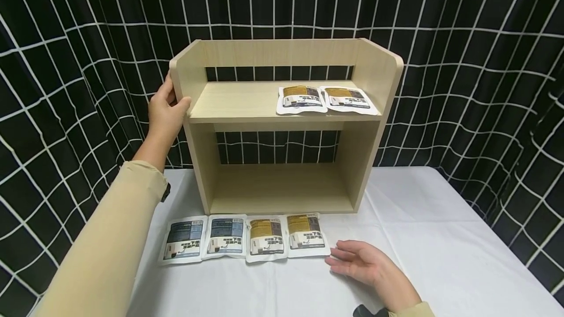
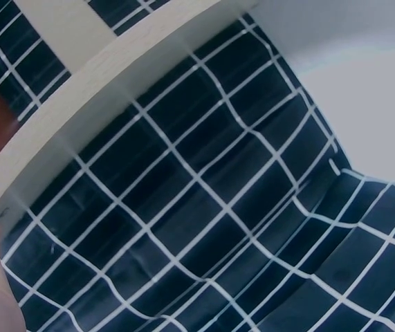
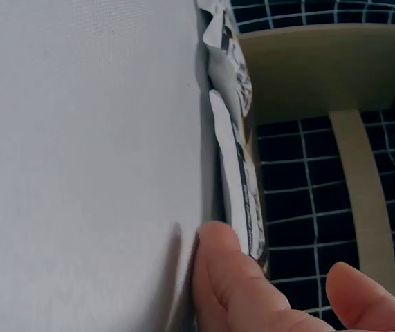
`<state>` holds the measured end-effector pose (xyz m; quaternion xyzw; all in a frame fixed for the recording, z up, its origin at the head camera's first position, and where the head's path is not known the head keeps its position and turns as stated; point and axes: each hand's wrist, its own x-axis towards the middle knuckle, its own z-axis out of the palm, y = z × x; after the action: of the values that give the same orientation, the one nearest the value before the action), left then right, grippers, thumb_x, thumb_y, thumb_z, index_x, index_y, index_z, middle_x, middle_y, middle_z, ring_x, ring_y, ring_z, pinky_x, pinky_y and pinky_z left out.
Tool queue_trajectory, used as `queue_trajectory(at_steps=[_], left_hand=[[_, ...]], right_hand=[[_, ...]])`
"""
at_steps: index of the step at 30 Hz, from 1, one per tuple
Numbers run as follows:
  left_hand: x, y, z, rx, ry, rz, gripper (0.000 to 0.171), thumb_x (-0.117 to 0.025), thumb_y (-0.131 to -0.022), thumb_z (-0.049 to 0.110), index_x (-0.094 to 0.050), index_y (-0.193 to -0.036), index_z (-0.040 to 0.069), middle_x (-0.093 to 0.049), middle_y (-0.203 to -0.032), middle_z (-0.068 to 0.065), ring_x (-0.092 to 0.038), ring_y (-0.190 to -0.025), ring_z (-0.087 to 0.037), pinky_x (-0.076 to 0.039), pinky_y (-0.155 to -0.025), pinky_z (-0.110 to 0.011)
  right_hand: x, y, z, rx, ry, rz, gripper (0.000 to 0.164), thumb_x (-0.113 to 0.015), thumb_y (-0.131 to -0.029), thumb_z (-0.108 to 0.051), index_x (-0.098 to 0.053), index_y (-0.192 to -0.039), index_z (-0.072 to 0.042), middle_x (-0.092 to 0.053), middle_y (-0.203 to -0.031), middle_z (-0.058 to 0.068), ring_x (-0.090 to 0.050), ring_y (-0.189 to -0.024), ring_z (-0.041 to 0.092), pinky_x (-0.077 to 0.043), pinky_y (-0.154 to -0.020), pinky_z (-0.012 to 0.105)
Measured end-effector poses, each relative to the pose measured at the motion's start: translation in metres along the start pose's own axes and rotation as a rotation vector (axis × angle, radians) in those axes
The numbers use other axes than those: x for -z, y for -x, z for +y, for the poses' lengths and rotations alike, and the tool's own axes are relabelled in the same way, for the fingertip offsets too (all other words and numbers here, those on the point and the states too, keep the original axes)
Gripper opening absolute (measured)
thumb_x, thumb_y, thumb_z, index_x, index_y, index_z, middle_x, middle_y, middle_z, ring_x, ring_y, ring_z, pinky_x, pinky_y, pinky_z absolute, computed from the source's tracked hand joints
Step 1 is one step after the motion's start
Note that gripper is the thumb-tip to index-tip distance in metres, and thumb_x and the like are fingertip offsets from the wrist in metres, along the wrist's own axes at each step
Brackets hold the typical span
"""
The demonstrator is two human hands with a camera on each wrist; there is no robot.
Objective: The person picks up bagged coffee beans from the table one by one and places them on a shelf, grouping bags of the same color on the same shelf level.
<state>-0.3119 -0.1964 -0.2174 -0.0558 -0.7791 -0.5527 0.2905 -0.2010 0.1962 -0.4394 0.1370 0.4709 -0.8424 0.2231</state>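
A pale wooden two-tier shelf (image 1: 282, 54) stands on the table. My left hand (image 1: 166, 111) grips its left side panel (image 2: 107, 79), thumb at the front edge by the upper board. In front of the shelf lies a row of flat white-edged packets: two with dark blue labels (image 1: 226, 235) on the left, two with yellow-brown labels on the right. My right hand (image 1: 363, 263) rests low over the cloth, palm turned inward and fingers extended. Its fingertips (image 3: 218, 235) are right at the edge of the rightmost packet (image 1: 306, 235). It holds nothing.
Two more yellow-brown packets (image 1: 302, 99) lie side by side on the right of the upper board. A white cloth (image 1: 418, 219) covers the table. Black curtains with a white grid (image 1: 476, 62) hang behind and at both sides, close to the shelf's back.
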Motion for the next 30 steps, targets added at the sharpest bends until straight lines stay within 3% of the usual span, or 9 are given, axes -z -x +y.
queue_trajectory(at_steps=[2, 7, 10, 12, 15, 17, 20, 25, 30], left_hand=[[0.001, 0.0, -0.001, 0.001, -0.002, 0.002, 0.066, -0.051, -0.095, 0.001, -0.027, -0.154, 0.018, -0.041, -0.15, -0.011, -0.045, -0.132, -0.023, -0.038, -0.106, -0.036], [0.0, 0.001, -0.003, 0.013, -0.009, -0.008, 0.067, -0.051, -0.096, 0.001, -0.026, -0.155, 0.017, -0.041, -0.15, -0.012, -0.044, -0.133, -0.024, -0.038, -0.106, -0.037], [-0.001, 0.0, -0.003, 0.002, -0.002, -0.012, 0.067, -0.052, -0.095, 0.001, -0.026, -0.155, 0.016, -0.041, -0.149, -0.012, -0.044, -0.133, -0.023, -0.037, -0.107, -0.036], [-0.001, -0.001, -0.003, -0.002, 0.0, -0.012, 0.067, -0.052, -0.095, 0.001, -0.026, -0.155, 0.017, -0.041, -0.149, -0.012, -0.044, -0.133, -0.023, -0.037, -0.107, -0.036], [0.001, -0.002, -0.002, -0.007, -0.001, -0.006, 0.067, -0.053, -0.095, 0.0, -0.027, -0.154, 0.017, -0.042, -0.149, -0.011, -0.045, -0.132, -0.022, -0.038, -0.107, -0.036], [0.001, -0.002, -0.001, -0.006, 0.001, -0.008, 0.067, -0.053, -0.095, 0.001, -0.027, -0.154, 0.018, -0.042, -0.149, -0.011, -0.045, -0.132, -0.022, -0.038, -0.106, -0.035], [0.001, -0.002, 0.0, -0.007, 0.001, -0.007, 0.067, -0.053, -0.095, 0.001, -0.027, -0.154, 0.018, -0.042, -0.149, -0.011, -0.045, -0.132, -0.022, -0.038, -0.106, -0.036], [0.001, -0.002, 0.0, -0.007, -0.007, -0.009, 0.066, -0.052, -0.095, 0.001, -0.027, -0.154, 0.016, -0.042, -0.149, -0.012, -0.045, -0.132, -0.022, -0.038, -0.106, -0.035], [0.001, -0.001, 0.0, -0.005, -0.005, -0.011, 0.066, -0.052, -0.095, 0.001, -0.026, -0.154, 0.016, -0.042, -0.148, -0.012, -0.045, -0.132, -0.022, -0.038, -0.106, -0.036]], right_hand=[[-0.004, -0.004, 0.003, -0.006, -0.003, 0.005, 0.034, -0.044, -0.098, 0.004, -0.033, -0.127, 0.017, -0.018, -0.142, 0.043, -0.06, -0.101, 0.045, -0.029, -0.106, 0.059], [-0.008, -0.013, 0.01, -0.029, 0.007, -0.003, 0.031, -0.041, -0.098, 0.006, -0.034, -0.124, 0.021, -0.056, -0.11, 0.031, -0.067, -0.087, 0.032, -0.05, -0.092, 0.047], [-0.011, -0.018, 0.011, -0.002, -0.014, 0.03, 0.039, -0.039, -0.097, 0.01, -0.029, -0.131, 0.026, -0.065, -0.089, 0.023, -0.068, -0.084, 0.031, -0.053, -0.088, 0.045], [-0.015, -0.021, 0.011, 0.017, -0.017, 0.08, 0.046, -0.04, -0.095, 0.013, -0.023, -0.136, 0.026, -0.065, -0.087, 0.024, -0.068, -0.089, 0.035, -0.05, -0.091, 0.047], [-0.023, -0.026, 0.011, 0.042, -0.011, 0.156, 0.054, -0.041, -0.093, 0.015, -0.019, -0.141, 0.022, -0.058, -0.104, 0.04, -0.058, -0.109, 0.047, -0.044, -0.096, 0.051], [-0.026, -0.027, 0.01, 0.042, -0.011, 0.182, 0.055, -0.039, -0.094, 0.015, -0.016, -0.144, 0.02, -0.043, -0.124, 0.047, -0.044, -0.122, 0.048, -0.041, -0.099, 0.052], [-0.029, -0.028, 0.009, 0.034, -0.061, 0.171, 0.056, -0.034, -0.095, 0.015, -0.012, -0.146, 0.017, -0.019, -0.146, 0.041, -0.027, -0.132, 0.046, -0.035, -0.103, 0.051], [-0.032, -0.028, 0.006, 0.03, -0.115, 0.136, 0.058, -0.032, -0.096, 0.015, -0.008, -0.148, 0.014, -0.012, -0.151, 0.037, -0.02, -0.136, 0.042, -0.031, -0.106, 0.046], [-0.028, -0.024, 0.001, 0.078, -0.124, 0.136, 0.056, -0.035, -0.095, 0.016, -0.012, -0.146, 0.018, -0.019, -0.147, 0.039, -0.031, -0.131, 0.043, -0.035, -0.103, 0.046]])
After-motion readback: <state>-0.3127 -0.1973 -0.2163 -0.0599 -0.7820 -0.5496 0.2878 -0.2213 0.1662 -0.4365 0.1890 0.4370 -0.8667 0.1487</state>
